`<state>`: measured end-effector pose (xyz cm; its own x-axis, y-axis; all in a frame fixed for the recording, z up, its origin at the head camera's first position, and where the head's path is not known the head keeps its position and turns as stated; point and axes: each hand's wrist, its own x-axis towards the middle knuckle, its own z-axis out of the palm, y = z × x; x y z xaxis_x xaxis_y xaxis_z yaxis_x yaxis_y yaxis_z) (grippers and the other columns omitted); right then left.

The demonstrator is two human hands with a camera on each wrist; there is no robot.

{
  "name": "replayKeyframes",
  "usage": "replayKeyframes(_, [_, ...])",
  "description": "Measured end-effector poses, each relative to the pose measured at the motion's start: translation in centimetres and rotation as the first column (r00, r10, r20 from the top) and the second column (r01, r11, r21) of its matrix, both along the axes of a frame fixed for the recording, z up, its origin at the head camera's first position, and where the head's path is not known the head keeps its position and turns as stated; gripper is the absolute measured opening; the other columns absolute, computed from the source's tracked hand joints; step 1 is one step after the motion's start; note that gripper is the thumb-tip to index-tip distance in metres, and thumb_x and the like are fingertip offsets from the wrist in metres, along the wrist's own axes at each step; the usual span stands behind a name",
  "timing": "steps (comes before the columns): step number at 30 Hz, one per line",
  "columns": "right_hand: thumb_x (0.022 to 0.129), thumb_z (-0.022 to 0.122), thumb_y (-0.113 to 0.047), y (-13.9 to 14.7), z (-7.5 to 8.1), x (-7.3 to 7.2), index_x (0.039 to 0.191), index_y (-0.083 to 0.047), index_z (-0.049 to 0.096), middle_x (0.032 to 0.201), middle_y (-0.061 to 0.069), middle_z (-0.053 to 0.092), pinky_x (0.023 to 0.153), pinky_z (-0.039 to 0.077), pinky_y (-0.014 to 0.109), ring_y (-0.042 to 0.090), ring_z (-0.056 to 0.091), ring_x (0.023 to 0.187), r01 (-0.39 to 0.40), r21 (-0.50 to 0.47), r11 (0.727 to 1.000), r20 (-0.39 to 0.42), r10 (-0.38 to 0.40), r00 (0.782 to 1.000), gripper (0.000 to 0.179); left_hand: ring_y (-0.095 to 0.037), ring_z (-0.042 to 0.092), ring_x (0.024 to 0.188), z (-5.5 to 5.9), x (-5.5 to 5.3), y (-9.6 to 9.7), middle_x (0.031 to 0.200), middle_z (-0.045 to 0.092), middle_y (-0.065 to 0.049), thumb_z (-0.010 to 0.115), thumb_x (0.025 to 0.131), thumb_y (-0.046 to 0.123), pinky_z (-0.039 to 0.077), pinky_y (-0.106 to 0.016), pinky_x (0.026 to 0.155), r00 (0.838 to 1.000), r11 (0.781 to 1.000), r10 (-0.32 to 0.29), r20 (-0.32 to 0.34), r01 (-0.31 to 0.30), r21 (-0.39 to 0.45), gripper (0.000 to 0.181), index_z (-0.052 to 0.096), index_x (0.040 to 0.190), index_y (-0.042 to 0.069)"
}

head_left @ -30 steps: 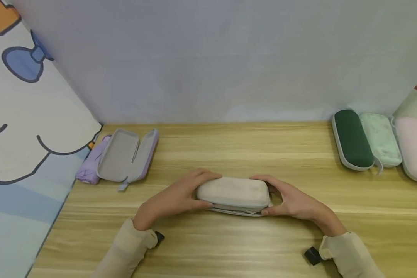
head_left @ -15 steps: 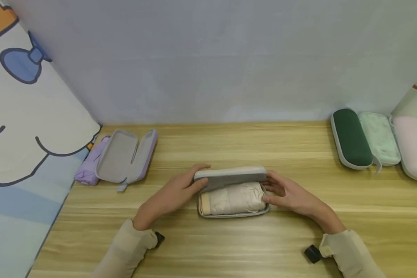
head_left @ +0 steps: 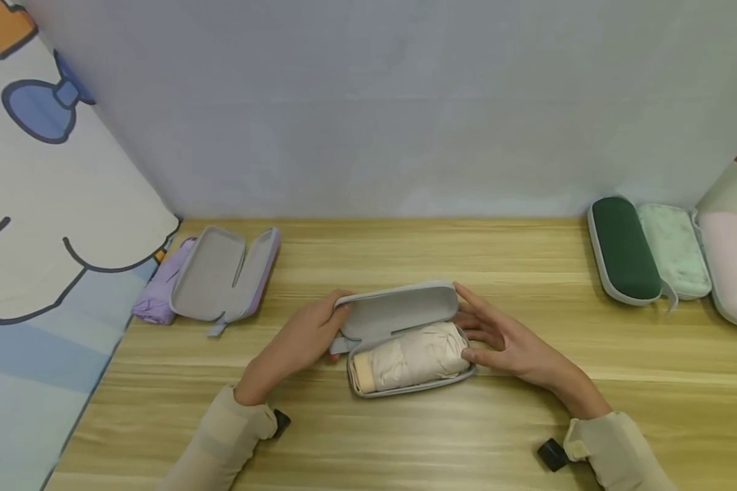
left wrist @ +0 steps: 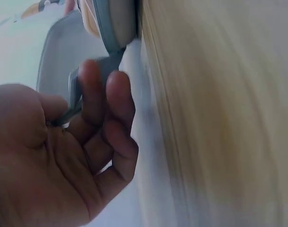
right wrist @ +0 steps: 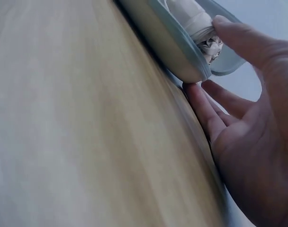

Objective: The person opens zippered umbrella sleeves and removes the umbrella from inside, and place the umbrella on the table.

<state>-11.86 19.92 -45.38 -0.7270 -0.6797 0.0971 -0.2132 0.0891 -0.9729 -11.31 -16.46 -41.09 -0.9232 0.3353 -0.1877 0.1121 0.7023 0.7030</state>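
Observation:
A cream zip case (head_left: 399,394) stands unfolded on the table between the hands, its grey-lined lid (head_left: 402,310) tipped back. Inside lies a cream folded bundle (head_left: 414,358), which looks like a compact umbrella. My left hand (head_left: 301,337) pinches the lid's left edge between thumb and fingers, beside the grey tab (head_left: 342,345). At the right end, my right hand (head_left: 516,344) holds the case, with the thumb at the bundle's crumpled end and a finger up by the lid. In the right wrist view, other fingers touch the case's outer end (right wrist: 189,68).
At the left are an unfolded purple case (head_left: 205,279) with grey lining and a purple folded bundle (head_left: 160,293). A dark green case (head_left: 625,249), a mint case (head_left: 675,251) and a pink case (head_left: 733,266) sit at the right. A pale backdrop (head_left: 381,109) rises behind the table.
The lid has swung up and back from the base, uncovering the cream bundle. My left hand has shifted from the case's end to the lid's left edge. The case has turned slightly.

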Motion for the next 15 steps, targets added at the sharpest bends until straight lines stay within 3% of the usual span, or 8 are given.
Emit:
replayKeyframes(5, [0.099,0.065,0.004,-0.05,0.14,0.18,0.169,-0.019,0.015,0.171,0.027,0.018,0.108,0.048,0.019,0.002,0.051,0.138,0.03,0.021,0.999,-0.053,-0.029,0.998,0.089,-0.018,0.063,0.051,-0.17,-0.15,0.14,0.069,0.057,-0.005,0.036,0.115,0.032,0.05,-0.032,0.054,0.995,0.997,0.068,0.072,-0.071,0.035,0.034,0.056,0.136,0.014])
replayKeyframes(10, [0.097,0.068,0.005,-0.21,0.12,0.3,0.166,-0.014,0.029,0.165,0.013,0.037,0.104,0.051,0.02,0.003,0.056,0.13,0.083,0.043,0.996,-0.138,-0.076,0.988,0.081,-0.018,0.062,0.05,-0.45,-0.37,0.14,0.063,0.059,-0.003,0.041,0.114,0.032,0.047,-0.031,0.052,0.994,0.995,0.075,0.078,-0.08,0.062,0.031,0.06,0.126,0.011])
replayKeyframes(15, [0.1,0.067,-0.004,-0.46,0.36,0.4,0.166,-0.017,0.03,0.144,0.008,0.052,0.101,0.053,0.022,0.005,0.058,0.12,0.109,0.136,0.985,-0.147,-0.088,0.985,0.076,-0.014,0.061,0.053,-0.27,-0.13,0.07,0.064,0.067,0.002,0.051,0.111,0.033,0.044,-0.029,0.054,0.999,0.998,-0.003,0.038,0.001,0.065,0.045,0.048,0.15,0.009])
